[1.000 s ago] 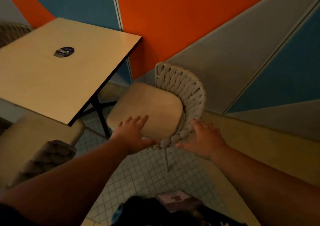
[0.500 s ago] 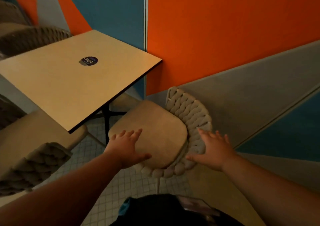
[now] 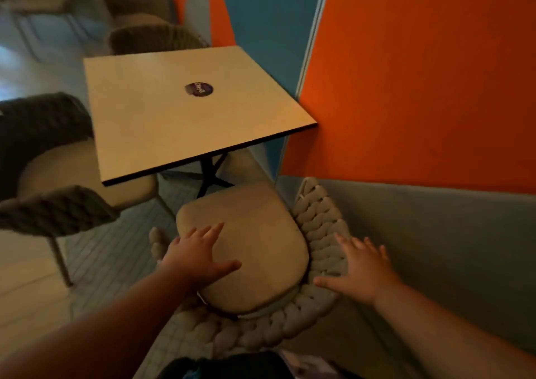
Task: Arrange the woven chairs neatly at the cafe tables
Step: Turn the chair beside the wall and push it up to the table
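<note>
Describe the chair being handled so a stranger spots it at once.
Find the orange wall and the square table beside it. At the table's near edge stands the woven chair. It is paler than the dark chair further left, and the left hand and right hand lie flat on it.

We see an orange wall panel (image 3: 420, 74) at two o'clock, a blue panel (image 3: 266, 30) at twelve beside it, and a grey panel (image 3: 435, 248) at four, below the orange. A small-tiled floor (image 3: 110, 257) lies at eight; a round dark sticker (image 3: 199, 89) shows at eleven.
</note>
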A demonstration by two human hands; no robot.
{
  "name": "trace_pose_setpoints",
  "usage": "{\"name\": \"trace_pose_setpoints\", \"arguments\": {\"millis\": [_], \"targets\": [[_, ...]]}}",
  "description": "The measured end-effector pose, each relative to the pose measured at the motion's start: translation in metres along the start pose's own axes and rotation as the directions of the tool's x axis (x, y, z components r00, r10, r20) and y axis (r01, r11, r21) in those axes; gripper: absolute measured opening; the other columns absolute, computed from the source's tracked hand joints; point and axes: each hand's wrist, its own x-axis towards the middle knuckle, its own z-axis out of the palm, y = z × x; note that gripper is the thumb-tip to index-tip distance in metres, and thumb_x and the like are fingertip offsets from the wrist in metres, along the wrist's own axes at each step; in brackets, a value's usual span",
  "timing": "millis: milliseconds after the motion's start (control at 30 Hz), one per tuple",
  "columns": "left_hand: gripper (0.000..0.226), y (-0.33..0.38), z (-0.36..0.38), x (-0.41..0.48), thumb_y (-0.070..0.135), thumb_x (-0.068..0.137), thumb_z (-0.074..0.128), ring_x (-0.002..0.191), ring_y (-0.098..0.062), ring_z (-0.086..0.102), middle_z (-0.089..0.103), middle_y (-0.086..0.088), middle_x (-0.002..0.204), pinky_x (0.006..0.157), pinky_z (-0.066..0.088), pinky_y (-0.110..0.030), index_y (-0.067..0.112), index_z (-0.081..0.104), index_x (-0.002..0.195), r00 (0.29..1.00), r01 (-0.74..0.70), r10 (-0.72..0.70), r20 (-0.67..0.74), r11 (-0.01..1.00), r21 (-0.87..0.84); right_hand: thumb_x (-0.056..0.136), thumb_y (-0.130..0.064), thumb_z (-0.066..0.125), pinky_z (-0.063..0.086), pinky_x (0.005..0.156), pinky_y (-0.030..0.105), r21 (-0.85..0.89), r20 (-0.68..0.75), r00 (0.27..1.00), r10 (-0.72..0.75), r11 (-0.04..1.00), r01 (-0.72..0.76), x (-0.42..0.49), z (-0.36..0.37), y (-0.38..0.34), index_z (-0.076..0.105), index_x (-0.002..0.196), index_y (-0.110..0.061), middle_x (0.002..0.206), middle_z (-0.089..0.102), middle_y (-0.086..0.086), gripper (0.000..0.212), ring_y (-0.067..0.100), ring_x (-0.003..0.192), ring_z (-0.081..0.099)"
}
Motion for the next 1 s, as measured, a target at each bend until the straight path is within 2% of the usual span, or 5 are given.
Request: {"name": "trace_pose_setpoints", "arguments": {"millis": [100,300,733,833,1000], "targets": [[0.129,0.024,0.032,-0.037,0.111,0.052,0.026,0.154,-0.024,0.024,0.028,0.008,0.168,0.123,0.026,-0.050,0.045,0.005,0.162,0.985,0.167,-0.169,-0.016,0.981,-0.095,0.030,-0.116,0.019,0.007,0.127,0.060,-0.006,0.010,0.999,-0.051,0.999,0.051,0.016,0.005,0.036,0.005,0.165,-0.040,0.173,0.017,0.001,0.155,0.035,0.158,0.013],[0.131,0.065,0.050,-0.091,0.111,0.051,0.020,0.154,-0.026,0.024,0.027,0.004,0.169,0.122,0.030,-0.051,0.043,0.008,0.162,0.936,0.302,-0.331,-0.118,0.930,-0.209,0.037,-0.115,0.027,0.013,0.125,0.063,0.021,0.023,0.989,-0.143,0.989,0.143,0.028,0.013,0.070,0.008,0.165,-0.038,0.172,0.019,0.004,0.150,0.035,0.157,0.017],[0.123,0.098,0.098,-0.137,0.107,0.059,0.039,0.152,-0.026,0.030,0.028,0.001,0.168,0.117,0.038,-0.053,0.044,0.010,0.160,0.854,0.392,-0.482,-0.195,0.843,-0.368,0.046,-0.108,0.038,0.011,0.125,0.062,0.101,-0.020,0.980,-0.197,0.975,0.198,0.018,0.035,0.075,0.010,0.165,-0.036,0.172,0.018,0.005,0.142,0.035,0.157,0.016],[0.125,0.107,0.095,-0.153,0.109,0.055,0.031,0.153,-0.025,0.028,0.026,0.001,0.169,0.117,0.037,-0.054,0.044,0.010,0.160,0.825,0.430,-0.531,-0.194,0.812,-0.394,0.048,-0.108,0.039,0.012,0.125,0.063,0.089,-0.031,0.972,-0.234,0.968,0.236,0.015,0.029,0.072,0.010,0.165,-0.036,0.171,0.020,0.005,0.140,0.035,0.156,0.017],[0.116,0.139,0.079,-0.175,0.102,0.065,0.038,0.156,-0.026,0.019,0.020,0.005,0.170,0.122,0.029,-0.053,0.045,0.006,0.161,0.865,0.419,-0.474,-0.164,0.862,-0.285,0.049,-0.109,0.039,0.010,0.125,0.064,0.007,-0.051,0.925,-0.378,0.926,0.378,0.000,0.007,0.072,0.008,0.164,-0.038,0.170,0.024,0.004,0.139,0.030,0.156,0.018]]}}
